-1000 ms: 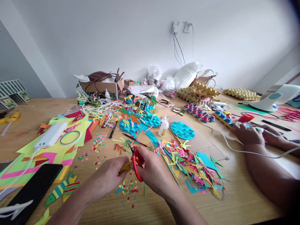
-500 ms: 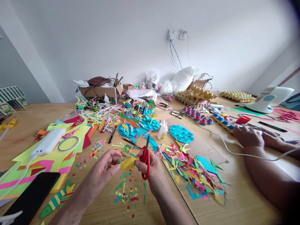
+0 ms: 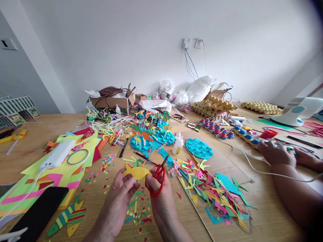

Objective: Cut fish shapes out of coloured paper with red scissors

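Note:
Between my hands is a yellow paper fish (image 3: 137, 172), its forked tail at the left. My left hand (image 3: 123, 187) pinches it from below, near the tail. My right hand (image 3: 161, 191) holds red-handled scissors (image 3: 161, 176), and its thumb and finger also grip the right end of the fish. The scissor blades point up and away from the paper. Small coloured paper scraps (image 3: 140, 210) lie on the table under my hands. At the lower left rest a green striped paper fish (image 3: 59, 220) and a yellow-and-red one (image 3: 76, 220).
White glue bottles (image 3: 178, 144) stand beside blue painted egg-carton pieces (image 3: 199, 148). Right of me lie a pile of paper offcuts (image 3: 222, 198) and a thin stick (image 3: 195, 210). Another person's hand (image 3: 277, 153) works at the right. A phone (image 3: 40, 215) and a power bank (image 3: 58, 154) lie left.
The yellow fish has been turned so its flat side and tail show. The scissors have tilted to the right in my right hand. The view has shifted slightly.

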`<state>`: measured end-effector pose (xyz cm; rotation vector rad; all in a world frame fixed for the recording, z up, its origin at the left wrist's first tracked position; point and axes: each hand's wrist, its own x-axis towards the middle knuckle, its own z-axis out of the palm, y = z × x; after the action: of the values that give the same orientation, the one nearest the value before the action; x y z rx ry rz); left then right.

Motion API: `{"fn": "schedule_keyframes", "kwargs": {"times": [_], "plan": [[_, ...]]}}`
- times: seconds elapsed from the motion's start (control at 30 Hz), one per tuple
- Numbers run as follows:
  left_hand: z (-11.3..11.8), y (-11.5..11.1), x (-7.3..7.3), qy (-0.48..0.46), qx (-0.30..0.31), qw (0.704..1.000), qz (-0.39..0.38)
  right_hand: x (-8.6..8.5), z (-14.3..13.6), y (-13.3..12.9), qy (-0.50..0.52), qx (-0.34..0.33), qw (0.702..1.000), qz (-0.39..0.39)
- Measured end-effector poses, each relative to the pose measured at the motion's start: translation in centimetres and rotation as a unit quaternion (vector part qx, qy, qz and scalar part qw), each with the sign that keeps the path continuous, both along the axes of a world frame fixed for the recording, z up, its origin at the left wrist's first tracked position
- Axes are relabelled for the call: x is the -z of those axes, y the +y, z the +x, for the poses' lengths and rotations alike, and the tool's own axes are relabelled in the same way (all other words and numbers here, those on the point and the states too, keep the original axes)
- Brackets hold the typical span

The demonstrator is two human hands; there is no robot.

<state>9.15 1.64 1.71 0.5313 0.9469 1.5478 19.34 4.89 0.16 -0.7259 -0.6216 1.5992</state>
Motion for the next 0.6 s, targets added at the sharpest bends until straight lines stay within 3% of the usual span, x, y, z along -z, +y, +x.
{"fn": "schedule_keyframes", "kwargs": {"times": [0.1,0.27,0.4,0.6], "plan": [[-0.1,0.1,0.1,-0.009,-0.001,1.000,0.007,0.2,-0.1,0.0,0.002,-0.001,1.000,-0.009],[-0.2,0.4,0.2,-0.096,-0.060,0.993,-0.017,0.3,-0.4,-0.1,0.004,0.002,0.999,-0.031],[0.1,0.1,0.6,-0.141,-0.036,0.987,-0.065,0.6,-0.5,-0.3,0.017,0.000,0.999,-0.035],[0.0,-0.1,1.1,-0.031,-0.013,0.998,-0.052,1.6,-0.8,-0.7,-0.002,-0.021,0.999,-0.033]]}}
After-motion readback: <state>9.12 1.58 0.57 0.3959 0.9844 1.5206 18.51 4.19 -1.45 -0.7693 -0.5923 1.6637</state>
